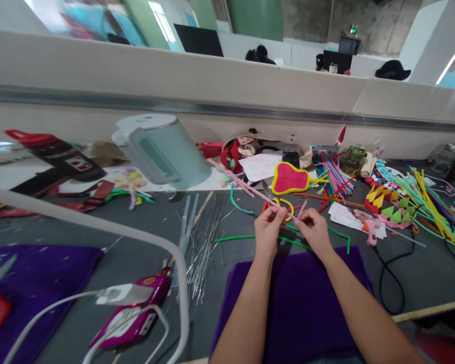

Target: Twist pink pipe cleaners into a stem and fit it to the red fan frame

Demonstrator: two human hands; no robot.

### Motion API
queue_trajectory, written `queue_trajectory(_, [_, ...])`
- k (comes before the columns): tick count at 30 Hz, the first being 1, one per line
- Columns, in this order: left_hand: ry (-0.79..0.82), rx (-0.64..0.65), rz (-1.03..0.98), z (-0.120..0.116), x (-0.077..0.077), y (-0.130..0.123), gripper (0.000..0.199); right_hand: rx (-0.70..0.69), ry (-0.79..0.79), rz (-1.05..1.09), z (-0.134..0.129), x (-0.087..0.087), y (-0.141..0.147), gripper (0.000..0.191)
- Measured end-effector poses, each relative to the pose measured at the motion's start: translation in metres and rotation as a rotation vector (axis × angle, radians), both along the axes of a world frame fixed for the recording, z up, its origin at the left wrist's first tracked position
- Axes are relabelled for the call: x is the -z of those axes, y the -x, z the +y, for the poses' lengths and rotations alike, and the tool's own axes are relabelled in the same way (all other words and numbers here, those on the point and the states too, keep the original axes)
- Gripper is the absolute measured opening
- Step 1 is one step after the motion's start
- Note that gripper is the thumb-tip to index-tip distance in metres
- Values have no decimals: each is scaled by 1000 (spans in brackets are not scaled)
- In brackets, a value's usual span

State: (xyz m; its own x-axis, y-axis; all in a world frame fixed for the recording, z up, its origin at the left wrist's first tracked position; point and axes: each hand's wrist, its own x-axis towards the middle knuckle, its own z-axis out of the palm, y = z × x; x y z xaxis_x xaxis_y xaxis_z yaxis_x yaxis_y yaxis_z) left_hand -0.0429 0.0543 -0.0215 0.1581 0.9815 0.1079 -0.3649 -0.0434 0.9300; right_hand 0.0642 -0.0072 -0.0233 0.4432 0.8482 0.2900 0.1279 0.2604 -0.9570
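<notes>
Pink pipe cleaner (pixel 250 188) runs from my hands toward the far left, above the grey surface (pixel 136 237). I watch my left hand (pixel 267 230) and right hand (pixel 314 230) each pinching its near end, just apart from each other, over a purple cloth (pixel 299 308). A green pipe cleaner (pixel 235 237) lies beneath, and a red-and-yellow fan shape (pixel 288 178) lies just beyond.

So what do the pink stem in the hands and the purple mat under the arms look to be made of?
Pink stem: likely a chenille pipe cleaner, matte and fuzzy-edged, held between the left hand and right hand; any wire core is not visible.
Purple mat: seemingly felt or similar soft cloth, matte, no sheen, lying flat with a soft edge.
</notes>
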Motion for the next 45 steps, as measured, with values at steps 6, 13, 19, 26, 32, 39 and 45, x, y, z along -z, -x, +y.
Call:
queue_trajectory(6, [-1, 53, 29, 3, 0, 6, 22, -133, 88, 75, 0, 3, 0, 12])
queue_trajectory(13, [-44, 207, 33, 0, -6, 10, 21, -500, 405, 709, -3, 0, -8, 22])
queue_trajectory(19, [-40, 272, 20, -4, -8, 6, 22, -614, 424, 796, -4, 1, -7, 19])
queue_trajectory(26, [-38, 169, 75, -2, -2, 1, 21, -262, 275, 466, 4, 13, 0, 15])
queue_trajectory(32, [29, 187, 34, -2, -2, 4, 20, -395, 372, 652, 2, 10, 0, 18])
queue_trajectory(39, [217, 234, -111, -2, -3, 3, 25, -475, 354, 595, -5, -2, -4, 21])
queue_trajectory(45, [264, 264, -136, -6, -1, -5, 28, -337, 177, 312, -4, -4, -8, 20])
